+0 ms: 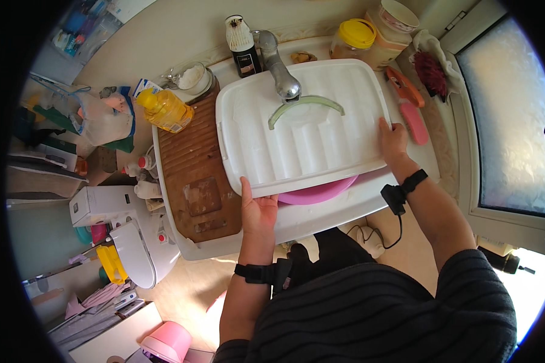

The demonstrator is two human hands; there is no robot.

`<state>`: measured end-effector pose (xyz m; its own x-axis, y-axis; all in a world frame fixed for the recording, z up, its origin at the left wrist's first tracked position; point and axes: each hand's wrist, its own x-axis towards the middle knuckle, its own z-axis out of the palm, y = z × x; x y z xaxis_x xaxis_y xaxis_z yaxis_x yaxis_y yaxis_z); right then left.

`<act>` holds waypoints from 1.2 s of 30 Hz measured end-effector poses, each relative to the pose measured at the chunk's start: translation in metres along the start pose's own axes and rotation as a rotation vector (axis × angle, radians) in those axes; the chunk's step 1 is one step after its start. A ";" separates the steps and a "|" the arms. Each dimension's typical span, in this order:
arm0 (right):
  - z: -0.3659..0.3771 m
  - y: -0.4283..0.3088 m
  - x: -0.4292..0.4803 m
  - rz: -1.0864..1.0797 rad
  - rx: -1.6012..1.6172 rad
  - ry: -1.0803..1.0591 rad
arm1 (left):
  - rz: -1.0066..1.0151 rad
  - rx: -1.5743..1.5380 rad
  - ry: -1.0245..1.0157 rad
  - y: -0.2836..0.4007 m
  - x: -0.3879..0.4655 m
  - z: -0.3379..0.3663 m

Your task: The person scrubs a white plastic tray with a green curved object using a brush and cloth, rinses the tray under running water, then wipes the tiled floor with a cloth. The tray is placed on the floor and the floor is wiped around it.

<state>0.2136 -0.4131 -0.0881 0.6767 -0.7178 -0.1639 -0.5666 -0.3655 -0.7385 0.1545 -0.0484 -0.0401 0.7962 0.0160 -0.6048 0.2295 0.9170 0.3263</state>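
Both my hands hold a large white plastic lid with a curved green handle, above the sink. My left hand grips its near left corner, thumb on top and fingers beneath. At the right edge, my right hand has its thumb over the rim, with the other fingers mostly hidden. Under the near side of the lid, part of a pink basin shows in the white sink. The metal faucet reaches over the far part of the lid.
Left of the lid lies a brown ribbed washboard surface bearing a yellow pump bottle. Behind stand a black-and-white bottle and a yellow-lidded jar. Orange-handled and pink brushes lie at right. A toilet stands at left.
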 end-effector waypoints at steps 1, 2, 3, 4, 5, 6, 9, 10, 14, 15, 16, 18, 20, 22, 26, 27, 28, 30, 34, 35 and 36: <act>-0.007 0.001 0.000 -0.015 0.003 0.018 | 0.002 -0.016 0.000 0.002 -0.001 0.002; -0.015 0.002 0.000 -0.028 0.006 0.038 | 0.006 -0.011 0.040 0.004 0.000 0.002; -0.025 0.001 -0.003 -0.044 0.010 0.059 | -0.009 0.014 0.097 0.006 0.001 -0.001; -0.033 -0.001 -0.006 -0.092 0.028 0.059 | -0.025 0.039 0.155 0.007 0.005 -0.007; -0.041 -0.002 -0.010 -0.062 0.004 0.055 | -0.040 0.065 0.212 0.005 0.007 -0.012; -0.049 -0.006 -0.018 -0.027 -0.016 0.054 | -0.050 0.083 0.207 0.003 0.008 -0.015; -0.053 0.000 -0.025 0.027 0.007 0.024 | -0.054 0.130 0.210 0.002 0.004 -0.017; -0.051 0.005 -0.024 0.037 0.030 0.010 | -0.043 0.143 0.222 0.004 -0.001 -0.013; 0.001 0.018 -0.015 0.013 0.043 -0.009 | 0.023 0.191 0.174 0.029 -0.015 -0.012; 0.014 0.010 -0.020 -0.023 -0.049 0.002 | 0.039 0.193 0.212 0.038 -0.019 -0.010; 0.023 -0.003 -0.021 -0.021 -0.061 -0.038 | 0.072 0.214 0.185 0.046 -0.022 -0.010; 0.026 -0.010 -0.020 -0.024 -0.056 -0.054 | 0.121 0.234 0.099 0.053 -0.020 -0.013; 0.025 -0.011 -0.020 -0.038 -0.012 -0.023 | 0.086 0.250 0.107 0.043 -0.018 -0.017; 0.007 -0.001 -0.010 -0.027 -0.031 -0.004 | 0.023 0.275 0.098 0.033 -0.017 -0.018; 0.000 -0.011 -0.017 -0.031 -0.046 -0.009 | -0.067 0.318 0.101 0.038 -0.024 -0.020; 0.006 -0.021 -0.020 -0.054 -0.067 0.014 | -0.070 0.320 0.101 0.044 -0.023 -0.019; 0.008 -0.043 -0.030 -0.015 -0.107 -0.068 | -0.033 0.306 0.106 0.050 -0.026 -0.017; 0.014 -0.047 -0.026 0.007 -0.079 -0.113 | 0.029 0.288 0.085 0.053 -0.022 -0.019; 0.009 -0.039 -0.029 -0.020 -0.020 -0.093 | 0.038 0.246 0.129 0.048 -0.026 -0.022; 0.007 -0.035 -0.031 -0.034 -0.005 -0.079 | 0.026 0.231 0.154 0.048 -0.030 -0.023; 0.005 -0.046 -0.042 0.052 0.037 -0.144 | 0.032 0.214 0.126 0.053 -0.034 -0.025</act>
<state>0.2133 -0.3637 -0.0505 0.7090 -0.6419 -0.2921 -0.5863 -0.3063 -0.7499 0.1250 0.0094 -0.0204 0.7320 0.1052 -0.6731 0.3295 0.8100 0.4850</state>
